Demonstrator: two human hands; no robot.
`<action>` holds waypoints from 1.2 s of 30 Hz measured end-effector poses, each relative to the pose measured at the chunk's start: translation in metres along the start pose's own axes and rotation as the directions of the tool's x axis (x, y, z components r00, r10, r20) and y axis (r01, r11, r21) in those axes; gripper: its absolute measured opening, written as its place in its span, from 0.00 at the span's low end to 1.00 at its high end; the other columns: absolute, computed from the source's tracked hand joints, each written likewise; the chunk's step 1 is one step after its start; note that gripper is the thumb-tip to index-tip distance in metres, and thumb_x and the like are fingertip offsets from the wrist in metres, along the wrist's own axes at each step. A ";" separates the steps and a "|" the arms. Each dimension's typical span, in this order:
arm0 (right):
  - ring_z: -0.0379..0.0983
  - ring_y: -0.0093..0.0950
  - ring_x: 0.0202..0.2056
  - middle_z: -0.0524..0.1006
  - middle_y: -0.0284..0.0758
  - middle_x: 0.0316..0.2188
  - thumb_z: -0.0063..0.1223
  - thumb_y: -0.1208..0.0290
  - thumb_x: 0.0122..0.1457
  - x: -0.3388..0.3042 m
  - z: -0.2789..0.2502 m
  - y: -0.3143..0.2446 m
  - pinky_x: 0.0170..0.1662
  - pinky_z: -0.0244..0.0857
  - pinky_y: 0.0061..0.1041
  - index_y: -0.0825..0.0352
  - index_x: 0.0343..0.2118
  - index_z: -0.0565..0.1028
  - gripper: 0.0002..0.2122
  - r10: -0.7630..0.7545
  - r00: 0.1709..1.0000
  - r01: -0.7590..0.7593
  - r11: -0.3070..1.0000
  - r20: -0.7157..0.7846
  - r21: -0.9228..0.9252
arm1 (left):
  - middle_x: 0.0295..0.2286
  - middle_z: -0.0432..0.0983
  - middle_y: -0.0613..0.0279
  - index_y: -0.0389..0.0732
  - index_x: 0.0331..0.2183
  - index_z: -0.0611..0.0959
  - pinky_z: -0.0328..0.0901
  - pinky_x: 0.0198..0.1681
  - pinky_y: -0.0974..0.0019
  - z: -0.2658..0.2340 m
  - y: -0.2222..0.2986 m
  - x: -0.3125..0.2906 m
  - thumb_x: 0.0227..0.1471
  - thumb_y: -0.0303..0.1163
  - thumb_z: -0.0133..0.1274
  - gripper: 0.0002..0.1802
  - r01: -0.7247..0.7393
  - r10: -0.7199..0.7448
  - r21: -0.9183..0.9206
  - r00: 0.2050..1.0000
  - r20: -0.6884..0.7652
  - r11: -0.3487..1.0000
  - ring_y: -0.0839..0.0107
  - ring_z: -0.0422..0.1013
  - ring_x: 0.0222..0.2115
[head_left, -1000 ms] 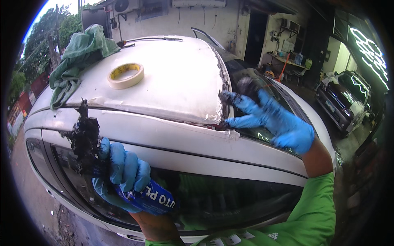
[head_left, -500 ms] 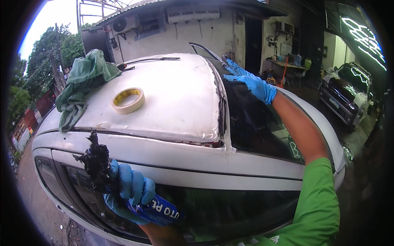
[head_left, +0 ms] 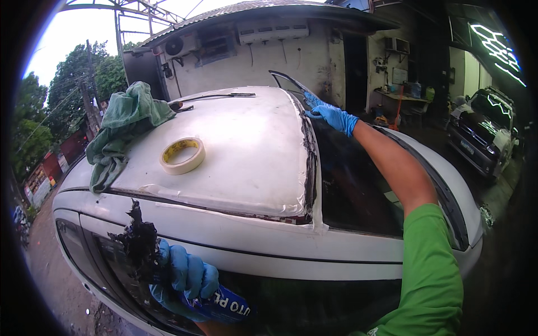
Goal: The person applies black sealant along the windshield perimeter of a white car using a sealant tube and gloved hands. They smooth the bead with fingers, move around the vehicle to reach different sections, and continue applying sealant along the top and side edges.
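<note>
My left hand [head_left: 188, 274], in a blue glove, is wrapped round a blue soft pack [head_left: 227, 307] at the lower left, above the car's side windows. A ragged, sticky black mass [head_left: 137, 243] sticks up at its top end. Also gloved in blue, my right hand [head_left: 334, 116] reaches out to the far part of the windshield edge. Its fingers are stretched out, with the tips at the black sealant [head_left: 309, 168] that runs along the white roof [head_left: 241, 145]. Whether the fingertips press into it cannot be made out. Pale masking tape [head_left: 318, 210] borders the roof corner.
On the roof lie a masking tape roll [head_left: 184, 156], a bunched green cloth [head_left: 126, 120] and thin dark tools [head_left: 216, 97]. Dark windshield glass [head_left: 358, 179] lies under my right arm. Behind the car stands a wall [head_left: 291, 59]; a dark vehicle [head_left: 482, 131] is parked at right.
The whole view has shifted, so the car sits lower and further right. My right hand has moved slightly farther along the edge, its fingers less spread. My left hand keeps its hold.
</note>
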State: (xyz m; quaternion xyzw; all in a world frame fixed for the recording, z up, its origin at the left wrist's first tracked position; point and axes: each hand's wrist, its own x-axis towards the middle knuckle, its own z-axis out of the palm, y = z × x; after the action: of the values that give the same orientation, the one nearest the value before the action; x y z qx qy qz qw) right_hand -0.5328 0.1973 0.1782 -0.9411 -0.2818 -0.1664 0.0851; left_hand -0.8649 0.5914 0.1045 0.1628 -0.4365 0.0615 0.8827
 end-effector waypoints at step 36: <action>0.51 0.41 0.64 0.49 0.37 0.67 0.37 0.73 0.62 -0.071 -0.027 -0.083 0.65 0.48 0.35 0.64 0.64 0.53 0.26 -0.434 0.888 0.428 0.901 -0.150 -0.073 | 0.24 0.66 0.59 0.40 0.40 0.67 0.64 0.22 0.62 -0.007 -0.001 -0.001 0.57 0.33 0.48 0.11 0.013 -0.012 -0.056 1.000 0.020 0.998 0.71 0.64 0.18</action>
State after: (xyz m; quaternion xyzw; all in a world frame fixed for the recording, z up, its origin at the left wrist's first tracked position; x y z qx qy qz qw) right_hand -0.6426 0.2233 0.1829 -0.8398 -0.4726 -0.2624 0.0508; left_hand -0.8598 0.5927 0.0996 0.1414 -0.4456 0.0424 0.8830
